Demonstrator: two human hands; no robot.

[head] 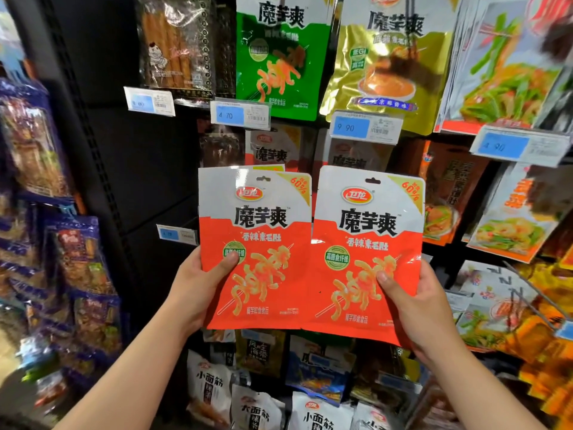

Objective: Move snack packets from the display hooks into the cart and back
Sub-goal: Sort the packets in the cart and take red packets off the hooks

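The person's left hand (198, 287) grips a red-and-white snack packet (257, 231) by its lower left edge, the thumb (228, 262) pressed flat across the front over a green round label and the fingers hidden behind. The right hand (412, 305) holds a second red-and-white packet (369, 243) of the same design by its lower right edge, its thumb (386, 282) lying on the printed skewer picture and the other fingers wrapped round the back. Both packets are upright, side by side in front of the display. Their inner edges meet, and the right one's bottom corner sits a little lower. Each has an open hang slot at the top, and neither is on a hook. Behind them, on the upper row, hang a green packet (279, 57) and a gold packet (390, 63) of the same brand, with a dark packet of brown sticks (176, 45) to the left. Blue price tags reading 4.70 (240, 114) and 9.90 (364, 127) sit below that row. White packets (319, 411) hang low down near the forearms, and purple-blue packets (77, 249) fill the blurred rack at far left.
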